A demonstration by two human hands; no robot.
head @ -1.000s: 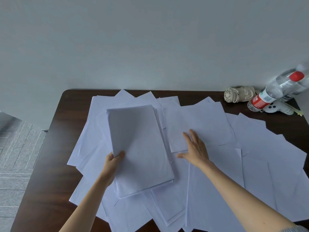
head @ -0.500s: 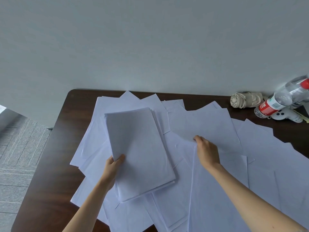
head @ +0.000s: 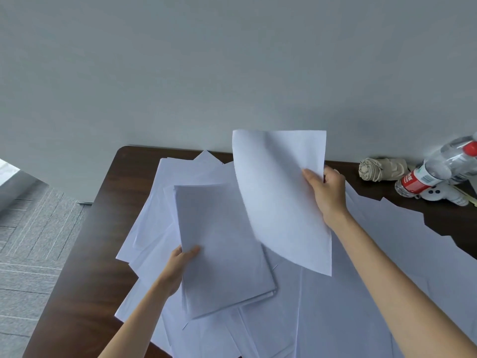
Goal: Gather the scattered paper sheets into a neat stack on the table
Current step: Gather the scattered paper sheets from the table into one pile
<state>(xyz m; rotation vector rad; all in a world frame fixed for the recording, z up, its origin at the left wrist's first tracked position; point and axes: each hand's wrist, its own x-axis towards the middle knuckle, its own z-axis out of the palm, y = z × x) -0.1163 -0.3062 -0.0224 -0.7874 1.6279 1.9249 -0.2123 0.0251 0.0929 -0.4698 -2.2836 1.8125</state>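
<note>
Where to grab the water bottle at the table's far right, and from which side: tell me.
Probably round the clear middle of the water bottle, between red label and red cap, a hand coming from above, fingers across its length. It lies on its side, and a white object sits close against its near side.

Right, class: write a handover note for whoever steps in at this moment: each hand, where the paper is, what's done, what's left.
Left hand grips the near-left edge of the gathered stack, above loose sheets.
Right hand pinches one lifted sheet by its right edge, in the air beside the stack.
Done: some sheets stacked.
Left: lay this sheet on the stack, gather the loose sheets spread over the table, square the edges.
</note>
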